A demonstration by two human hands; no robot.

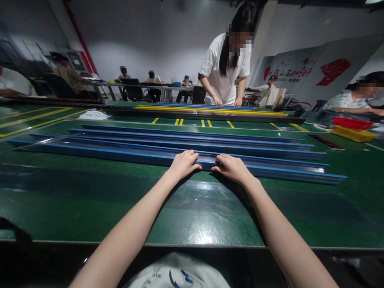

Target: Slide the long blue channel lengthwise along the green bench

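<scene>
Several long blue rails lie side by side across the green table (90,200). My left hand (183,163) and my right hand (231,167) both rest on the nearest blue rail (90,153), close together near its middle. The fingers of each hand curl over the rail's top edge and grip it. Further blue rails (180,138) lie just behind it, parallel.
Across the table a person in a white shirt (223,76) leans with both hands on yellow and blue rails (210,109). Red and yellow trays (354,129) sit at far right beside another seated person. More people sit at desks behind. Papers (93,115) lie far left.
</scene>
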